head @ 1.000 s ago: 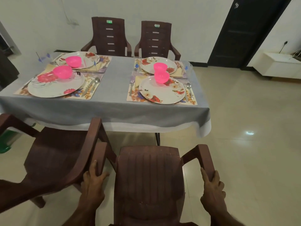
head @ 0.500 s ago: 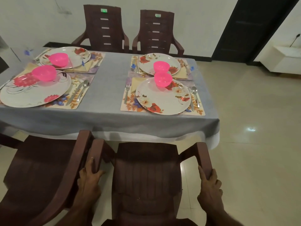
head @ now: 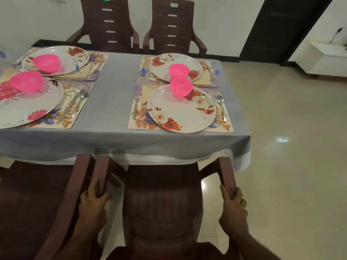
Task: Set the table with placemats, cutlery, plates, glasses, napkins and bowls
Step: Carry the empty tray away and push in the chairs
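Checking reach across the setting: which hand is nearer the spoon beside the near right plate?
Right. The right hand grips the chair's armrest almost straight below the spoon; the left hand grips the other armrest, far off to its left.

Four brown chairs (head: 161, 201) stand around one table (head: 116, 102) — two on the near side, two on the far side. On the table are four flowery placemats (head: 139, 117), four plates (head: 181, 109) and four pink bowls (head: 181, 87). Two spoons (head: 220, 107) and one fork (head: 136, 104) show clearly — other cutlery is too hidden to count.
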